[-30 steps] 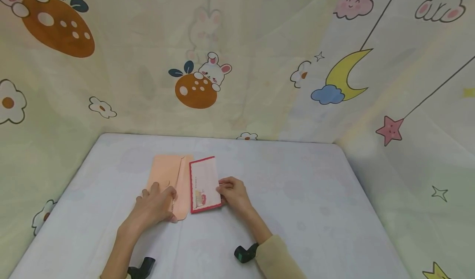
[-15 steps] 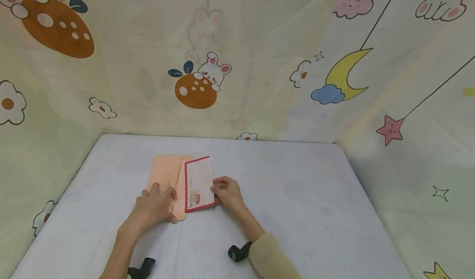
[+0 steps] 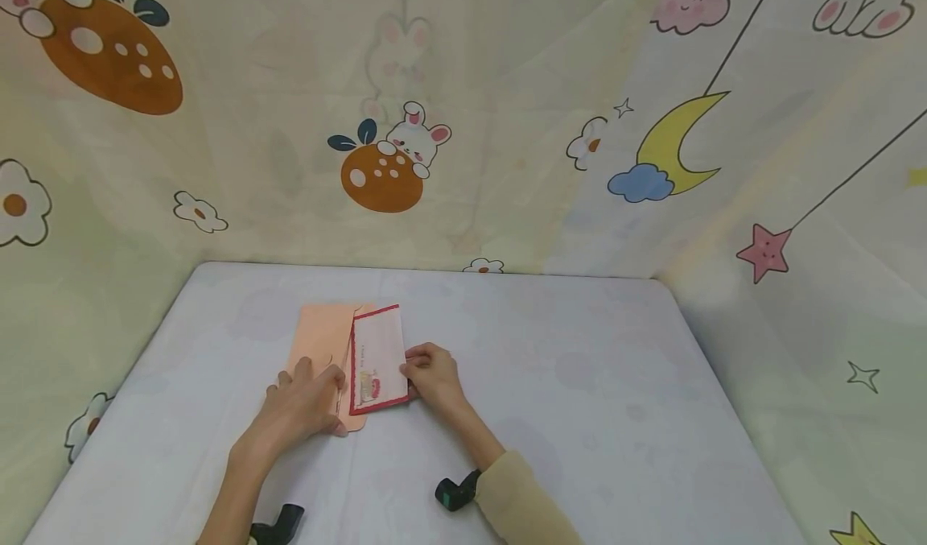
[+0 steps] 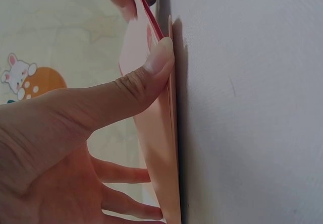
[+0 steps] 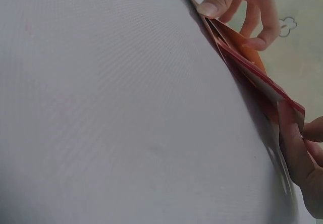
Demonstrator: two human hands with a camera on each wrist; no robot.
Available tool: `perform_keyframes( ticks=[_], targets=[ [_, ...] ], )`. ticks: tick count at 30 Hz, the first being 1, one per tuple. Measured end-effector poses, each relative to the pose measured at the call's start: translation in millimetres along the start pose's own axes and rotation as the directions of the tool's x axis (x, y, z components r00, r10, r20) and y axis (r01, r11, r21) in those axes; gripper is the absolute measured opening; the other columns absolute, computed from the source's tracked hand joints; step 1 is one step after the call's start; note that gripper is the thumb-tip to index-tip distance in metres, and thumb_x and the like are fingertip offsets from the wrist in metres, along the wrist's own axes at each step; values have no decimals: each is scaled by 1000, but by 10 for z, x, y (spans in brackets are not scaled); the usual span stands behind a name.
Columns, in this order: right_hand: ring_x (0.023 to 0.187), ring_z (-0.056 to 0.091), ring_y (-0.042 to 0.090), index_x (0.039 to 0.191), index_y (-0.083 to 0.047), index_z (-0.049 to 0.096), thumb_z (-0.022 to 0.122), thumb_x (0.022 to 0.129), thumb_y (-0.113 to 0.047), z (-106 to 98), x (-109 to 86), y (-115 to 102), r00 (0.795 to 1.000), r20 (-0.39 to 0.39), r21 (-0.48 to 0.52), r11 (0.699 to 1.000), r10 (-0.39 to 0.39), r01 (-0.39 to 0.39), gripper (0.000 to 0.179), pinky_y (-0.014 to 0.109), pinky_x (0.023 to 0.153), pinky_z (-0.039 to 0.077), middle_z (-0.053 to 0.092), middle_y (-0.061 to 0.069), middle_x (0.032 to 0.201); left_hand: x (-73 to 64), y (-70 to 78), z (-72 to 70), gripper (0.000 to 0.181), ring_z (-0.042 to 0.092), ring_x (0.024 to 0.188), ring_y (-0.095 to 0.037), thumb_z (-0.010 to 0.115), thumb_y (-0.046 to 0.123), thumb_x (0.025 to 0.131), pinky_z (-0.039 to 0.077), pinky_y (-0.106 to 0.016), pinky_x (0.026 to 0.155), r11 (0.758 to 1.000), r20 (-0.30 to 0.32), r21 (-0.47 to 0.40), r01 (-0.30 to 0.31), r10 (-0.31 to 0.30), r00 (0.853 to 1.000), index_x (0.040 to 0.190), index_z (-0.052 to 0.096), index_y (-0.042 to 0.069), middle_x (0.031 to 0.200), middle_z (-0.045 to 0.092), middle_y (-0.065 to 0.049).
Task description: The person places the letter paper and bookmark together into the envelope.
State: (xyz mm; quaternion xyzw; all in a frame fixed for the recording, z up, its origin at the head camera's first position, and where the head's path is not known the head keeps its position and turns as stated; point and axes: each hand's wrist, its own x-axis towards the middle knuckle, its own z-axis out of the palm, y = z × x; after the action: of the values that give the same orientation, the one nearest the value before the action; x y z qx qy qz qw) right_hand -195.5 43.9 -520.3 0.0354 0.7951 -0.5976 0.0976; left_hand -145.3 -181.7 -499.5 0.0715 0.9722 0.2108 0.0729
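Observation:
A peach-coloured envelope (image 3: 323, 328) lies on the table with its flap (image 3: 357, 423) to the right. My left hand (image 3: 304, 404) rests on it, fingers spread over the front and thumb at the bottom edge by the mouth. In the left wrist view, the thumb (image 4: 159, 60) touches the edge beside the opening. My right hand (image 3: 436, 380) pinches the right edge of a pale pink card (image 3: 380, 352) with a red border and small printed picture. The card slants over the flap, its left edge right at the envelope's mouth; the red border (image 5: 252, 70) shows in the right wrist view.
A white cloth-covered table (image 3: 579, 384) extends around the hands. Cartoon-printed curtains (image 3: 507, 126) enclose it at the back and sides. A black wrist device (image 3: 456, 493) sits by the right sleeve, another black device (image 3: 278, 523) by the left wrist.
My right hand has moved left with the card, which now covers much of the flap and reaches the envelope's mouth. The left hand and envelope have stayed in place.

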Motion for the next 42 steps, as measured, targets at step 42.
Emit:
perform_keyframes(
  ticks=[42],
  targets=[
    [62,65,9,112,2,69,71,93,-2,230,-40,-12,991,96,-43,994,-96,100,20,24,52,54,72,3,81,-27,50,-44,63,46,88,-37,99,35,58,40,-55,75,1000,-4,2,-9,9,1000,108,62,24,108,48,-18]
  ],
)
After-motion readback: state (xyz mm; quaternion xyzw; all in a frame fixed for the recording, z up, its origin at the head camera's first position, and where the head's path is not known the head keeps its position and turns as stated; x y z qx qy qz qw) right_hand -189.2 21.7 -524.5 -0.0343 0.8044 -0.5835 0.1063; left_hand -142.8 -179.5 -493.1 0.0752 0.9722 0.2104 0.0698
